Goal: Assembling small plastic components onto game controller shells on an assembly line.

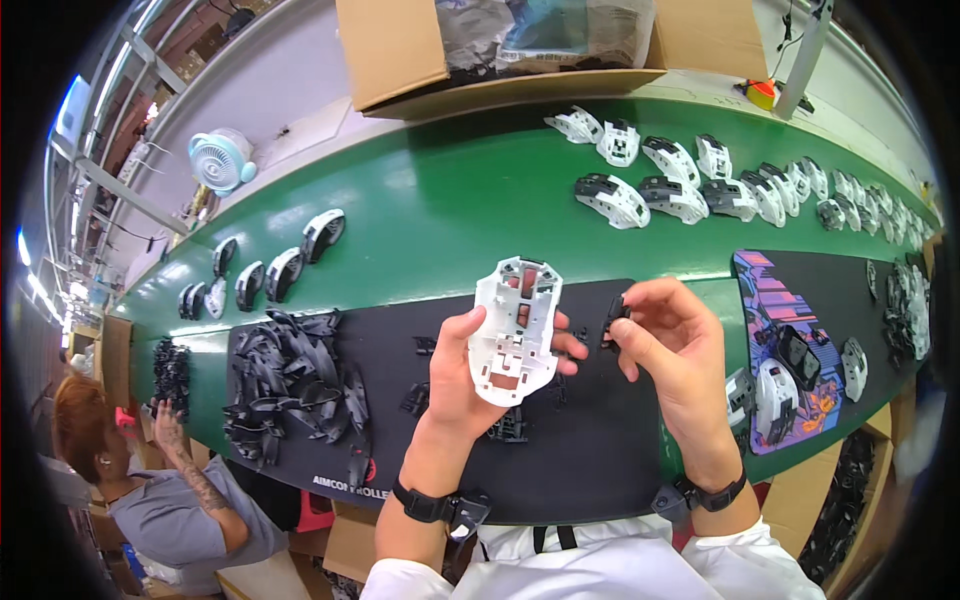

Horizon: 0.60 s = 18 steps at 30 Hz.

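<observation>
My left hand (458,375) is closed round a white plastic mouse shell (515,335), held upright with its cut-outs and inner ribs facing me. To its right, my right hand (675,345) pinches a small black plastic part (613,322) between thumb and fingers. The two pieces are apart, above a black desk mat (590,440). Small black parts (510,428) lie on the mat beneath and behind my left hand. Further left on the mat is a heap of black plastic pieces (290,380).
White-and-black mouse shells (610,200) stand in rows at the far right, and several more (285,272) at left. A patterned mat (790,350) holds shells at right. An open cardboard box (400,55) and a fan (220,162) are behind. Another person (190,500) sits at left.
</observation>
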### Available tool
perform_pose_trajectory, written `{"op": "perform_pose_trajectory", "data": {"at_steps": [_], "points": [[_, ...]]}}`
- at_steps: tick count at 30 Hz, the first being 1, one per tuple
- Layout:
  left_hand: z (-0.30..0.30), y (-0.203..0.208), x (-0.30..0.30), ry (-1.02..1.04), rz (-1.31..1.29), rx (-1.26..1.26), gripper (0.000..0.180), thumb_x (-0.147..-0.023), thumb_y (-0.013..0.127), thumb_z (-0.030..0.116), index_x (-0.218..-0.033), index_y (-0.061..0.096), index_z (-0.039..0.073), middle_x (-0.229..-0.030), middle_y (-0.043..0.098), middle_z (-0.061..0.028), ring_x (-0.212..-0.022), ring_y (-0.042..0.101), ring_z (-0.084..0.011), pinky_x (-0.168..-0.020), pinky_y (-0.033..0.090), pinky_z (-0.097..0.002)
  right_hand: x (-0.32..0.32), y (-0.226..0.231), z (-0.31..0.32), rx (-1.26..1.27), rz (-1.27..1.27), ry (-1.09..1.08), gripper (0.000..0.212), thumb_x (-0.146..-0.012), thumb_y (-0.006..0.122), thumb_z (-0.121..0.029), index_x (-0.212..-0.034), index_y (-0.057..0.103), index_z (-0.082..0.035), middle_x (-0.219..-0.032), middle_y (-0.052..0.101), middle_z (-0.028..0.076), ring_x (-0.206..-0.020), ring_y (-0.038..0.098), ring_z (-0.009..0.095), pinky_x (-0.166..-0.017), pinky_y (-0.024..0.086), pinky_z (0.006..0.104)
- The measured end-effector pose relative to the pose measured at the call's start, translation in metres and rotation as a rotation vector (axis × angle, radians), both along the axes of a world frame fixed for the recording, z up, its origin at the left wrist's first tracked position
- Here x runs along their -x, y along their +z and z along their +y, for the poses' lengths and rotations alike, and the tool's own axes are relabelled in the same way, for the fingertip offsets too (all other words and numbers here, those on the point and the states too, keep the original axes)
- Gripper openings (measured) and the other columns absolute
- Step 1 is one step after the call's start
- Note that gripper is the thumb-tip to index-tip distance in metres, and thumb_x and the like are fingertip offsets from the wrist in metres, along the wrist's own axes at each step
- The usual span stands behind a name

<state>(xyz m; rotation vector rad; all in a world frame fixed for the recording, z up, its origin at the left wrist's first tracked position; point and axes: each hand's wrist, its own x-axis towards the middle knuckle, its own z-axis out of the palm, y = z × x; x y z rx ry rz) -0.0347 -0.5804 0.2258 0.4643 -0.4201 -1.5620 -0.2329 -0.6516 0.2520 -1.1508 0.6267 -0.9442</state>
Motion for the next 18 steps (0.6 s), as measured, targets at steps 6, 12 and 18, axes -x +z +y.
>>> {"op": "perform_pose_trajectory", "data": {"at_steps": [6, 12, 18], "points": [[0.001, -0.012, -0.006, -0.069, -0.062, 0.016, 0.059, -0.094, 0.043, 0.025, -0.146, 0.033, 0.002, -0.117, 0.064, -0.027, -0.078, 0.07, -0.0356, -0.064, 0.06, -0.0397, -0.014, 0.015, 0.01, -0.074, -0.078, -0.057, 0.02, -0.089, 0.07, 0.001, -0.109, 0.063, 0.004, -0.096, 0.065, 0.009, -0.078, 0.065, 0.012, -0.059, 0.051, 0.0236], [0.011, -0.009, 0.004, 0.098, -0.125, -0.06, 0.053, -0.098, 0.047, 0.024, -0.144, 0.033, 0.002, -0.118, 0.06, -0.0214, -0.08, 0.071, -0.0348, -0.065, 0.061, -0.0427, -0.015, 0.003, 0.01, 0.042, 0.053, 0.038, 0.019, -0.09, 0.067, 0.005, -0.109, 0.067, 0.004, -0.096, 0.069, 0.01, -0.078, 0.067, 0.013, -0.063, 0.054, 0.0234], [0.011, -0.015, -0.001, 0.031, -0.221, -0.001, 0.06, -0.097, 0.056, 0.019, -0.147, 0.023, 0.015, -0.118, 0.059, -0.0215, -0.074, 0.071, -0.0315, -0.052, 0.059, -0.0346, -0.021, 0.006, 0.015, 0.101, 0.172, 0.04, 0.018, -0.087, 0.068, 0.009, -0.105, 0.068, 0.006, -0.096, 0.069, 0.008, -0.074, 0.07, 0.014, -0.067, 0.055, 0.024]]}}
